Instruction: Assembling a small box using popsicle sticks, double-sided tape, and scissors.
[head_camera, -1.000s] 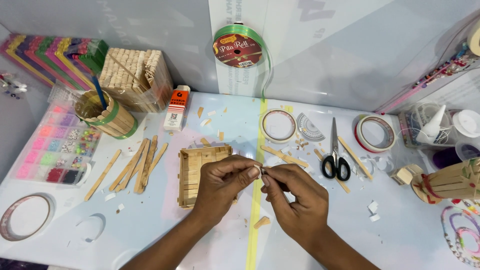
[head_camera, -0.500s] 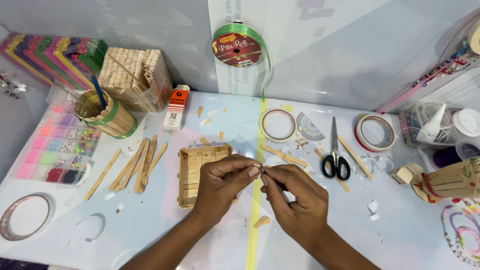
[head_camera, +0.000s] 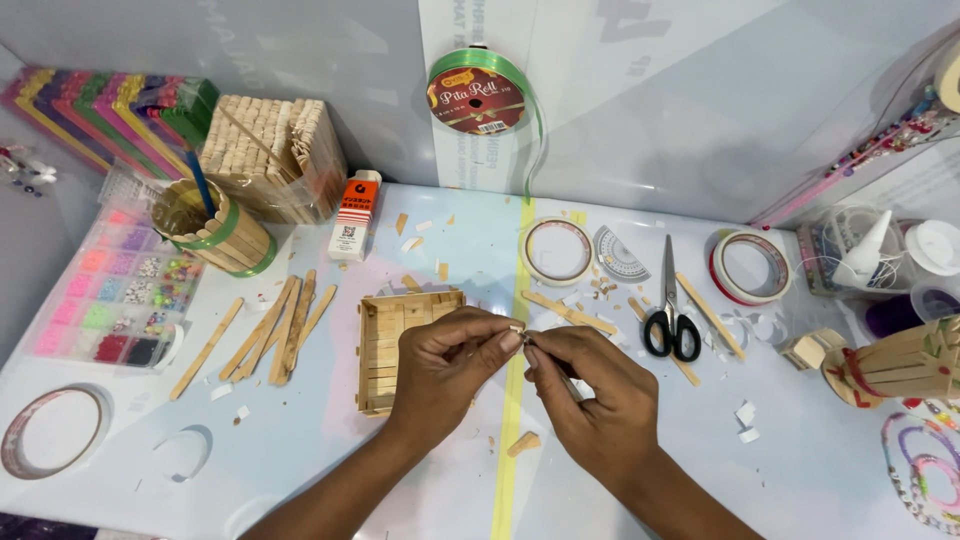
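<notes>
I see pale wooden stick tray (head_camera: 385, 350) under left hand (head_camera: 445, 365) | yellow-green ribbon strip (head_camera: 512, 420) between hands | black-handled scissors (head_camera: 671, 320) beyond right hand (head_camera: 600, 400) | green ribbon spool (head_camera: 478, 92), red label, far above | pink-to-multicoloured bead box (head_camera: 115, 295) far left.

Both forearms come in bare from the near edge with no sleeve, watch, bracelet or ring showing, and the left hand (head_camera: 440, 370) and right hand (head_camera: 590, 395) wear no gloves, their fingernails cut short and unpainted.
</notes>
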